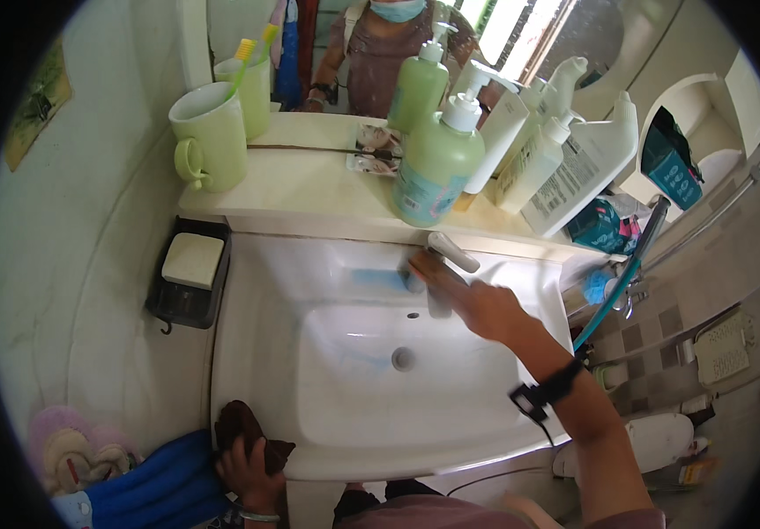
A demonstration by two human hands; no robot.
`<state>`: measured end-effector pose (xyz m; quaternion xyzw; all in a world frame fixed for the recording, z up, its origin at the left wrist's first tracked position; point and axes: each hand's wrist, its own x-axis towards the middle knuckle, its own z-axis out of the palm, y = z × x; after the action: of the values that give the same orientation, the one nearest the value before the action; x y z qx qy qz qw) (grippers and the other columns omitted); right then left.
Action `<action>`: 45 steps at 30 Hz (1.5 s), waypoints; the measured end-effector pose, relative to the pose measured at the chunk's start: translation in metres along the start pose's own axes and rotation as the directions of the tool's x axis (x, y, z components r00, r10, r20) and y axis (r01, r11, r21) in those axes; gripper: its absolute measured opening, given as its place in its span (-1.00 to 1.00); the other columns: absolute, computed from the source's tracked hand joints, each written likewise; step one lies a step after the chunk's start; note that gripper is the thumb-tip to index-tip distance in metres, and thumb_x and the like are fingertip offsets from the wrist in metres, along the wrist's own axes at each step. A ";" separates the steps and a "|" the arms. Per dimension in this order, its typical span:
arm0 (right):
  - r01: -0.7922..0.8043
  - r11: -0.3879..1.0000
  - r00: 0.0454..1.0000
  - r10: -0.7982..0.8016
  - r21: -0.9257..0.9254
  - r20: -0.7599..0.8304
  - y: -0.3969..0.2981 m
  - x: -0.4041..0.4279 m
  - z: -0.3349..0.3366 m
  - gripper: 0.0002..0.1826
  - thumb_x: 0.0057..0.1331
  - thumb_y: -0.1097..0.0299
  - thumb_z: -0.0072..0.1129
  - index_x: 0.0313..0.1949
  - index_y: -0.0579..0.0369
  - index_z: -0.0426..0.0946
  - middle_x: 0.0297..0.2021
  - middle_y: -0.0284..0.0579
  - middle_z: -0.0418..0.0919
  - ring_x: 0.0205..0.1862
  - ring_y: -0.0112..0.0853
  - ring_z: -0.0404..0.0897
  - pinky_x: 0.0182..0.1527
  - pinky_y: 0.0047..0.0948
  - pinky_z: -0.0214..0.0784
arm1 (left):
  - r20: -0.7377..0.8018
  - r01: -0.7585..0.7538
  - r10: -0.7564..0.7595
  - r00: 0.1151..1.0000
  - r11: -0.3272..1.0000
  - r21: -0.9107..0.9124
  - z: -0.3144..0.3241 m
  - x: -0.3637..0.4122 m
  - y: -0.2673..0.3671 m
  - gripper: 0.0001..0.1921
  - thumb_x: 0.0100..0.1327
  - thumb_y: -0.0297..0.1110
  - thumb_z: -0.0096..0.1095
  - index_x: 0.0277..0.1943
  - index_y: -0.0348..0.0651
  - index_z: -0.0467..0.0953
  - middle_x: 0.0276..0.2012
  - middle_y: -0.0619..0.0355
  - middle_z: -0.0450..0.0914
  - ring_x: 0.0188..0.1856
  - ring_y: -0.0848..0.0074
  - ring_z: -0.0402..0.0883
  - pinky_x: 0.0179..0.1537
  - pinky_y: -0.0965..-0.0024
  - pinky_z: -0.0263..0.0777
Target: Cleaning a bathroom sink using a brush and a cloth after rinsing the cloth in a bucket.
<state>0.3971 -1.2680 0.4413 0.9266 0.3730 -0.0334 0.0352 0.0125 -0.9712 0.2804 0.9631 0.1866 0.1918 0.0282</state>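
Observation:
A white ceramic washbasin (pixel 353 423) lies before me, with a round drain (pixel 404 358) in its floor. My right hand (pixel 486 304) reaches across to the chrome faucet (pixel 438 305). Its blurred fingers lie over the faucet below the lever handle (pixel 454 251); how firmly they hold cannot be made out. A bluish smear (pixel 375 279) marks the back ledge beside the faucet. My left hand (pixel 249 468) holds a crumpled dark brown cloth (pixel 240 423) against the basin's front left corner.
A cream shelf (pixel 300 192) behind the basin carries a green mug (pixel 211 152) with a toothbrush, a green pump bottle (pixel 438 168) and several white bottles (pixel 578 172). A black soap dish (pixel 188 307) with soap (pixel 193 260) is left. A teal shower hose (pixel 608 304) hangs right.

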 end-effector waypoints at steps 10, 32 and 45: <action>-0.137 0.990 0.978 0.141 -0.037 0.153 -0.033 0.023 -0.010 -0.55 0.40 0.18 -0.10 0.23 0.01 0.30 -0.44 0.06 0.64 -0.41 -0.04 0.66 -0.30 -0.01 0.49 | 0.036 0.013 -0.010 0.999 0.998 -0.069 -0.010 -0.001 -0.004 -0.37 -0.17 -0.14 0.34 0.08 0.04 0.45 0.11 -0.09 0.44 -0.01 -0.02 0.43 0.00 -0.14 0.23; -0.151 0.987 0.967 0.159 -0.056 0.197 -0.031 0.047 -0.020 -0.52 0.46 0.06 -0.18 0.34 -0.25 0.28 -0.42 0.00 0.64 -0.36 -0.03 0.65 -0.26 -0.05 0.50 | 0.064 -0.001 0.009 0.998 0.993 -0.117 -0.003 0.001 -0.010 -0.23 -0.28 -0.08 0.41 0.15 0.07 0.42 0.14 -0.09 0.40 -0.02 -0.02 0.43 -0.06 -0.13 0.23; -0.074 0.995 0.988 0.082 -0.066 0.128 -0.009 0.012 0.000 -0.48 0.42 0.08 -0.09 0.35 -0.30 0.23 -0.41 0.10 0.63 -0.37 0.04 0.63 -0.29 -0.02 0.49 | 0.000 -0.004 0.004 1.000 0.996 -0.091 -0.003 0.000 -0.011 -0.27 -0.31 -0.10 0.43 0.09 0.08 0.46 0.13 -0.07 0.40 -0.04 -0.01 0.42 -0.06 -0.12 0.23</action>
<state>0.3998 -1.2530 0.4402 0.9348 0.3340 -0.0814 0.0889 0.0078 -0.9609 0.2819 0.9612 0.1759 0.2000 0.0719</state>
